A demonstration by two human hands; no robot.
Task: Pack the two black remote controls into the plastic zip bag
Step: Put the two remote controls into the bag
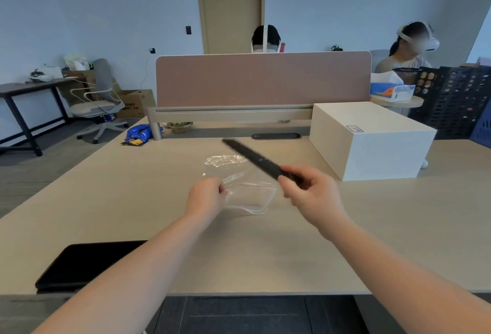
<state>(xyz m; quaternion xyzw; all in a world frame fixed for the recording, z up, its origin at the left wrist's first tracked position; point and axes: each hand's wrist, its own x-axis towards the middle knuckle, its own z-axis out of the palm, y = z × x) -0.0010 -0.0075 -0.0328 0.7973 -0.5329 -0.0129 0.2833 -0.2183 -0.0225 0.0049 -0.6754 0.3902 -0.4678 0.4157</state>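
A clear plastic zip bag (245, 190) with a red zip line hangs a little above the beige desk, its mouth gaping toward me. My left hand (206, 195) pinches the bag's left edge at the zip. My right hand (309, 190) grips the near end of a long black remote control (252, 158), which is blurred and points up and to the left over the bag's far side. I see only this one remote; whether a second lies against it I cannot tell.
A large white box (372, 139) stands at the right. A black tablet-like slab (79, 264) lies at the desk's front left edge. A blue snack packet (139, 133) sits by the pink divider (263, 80). Two people with headsets sit beyond.
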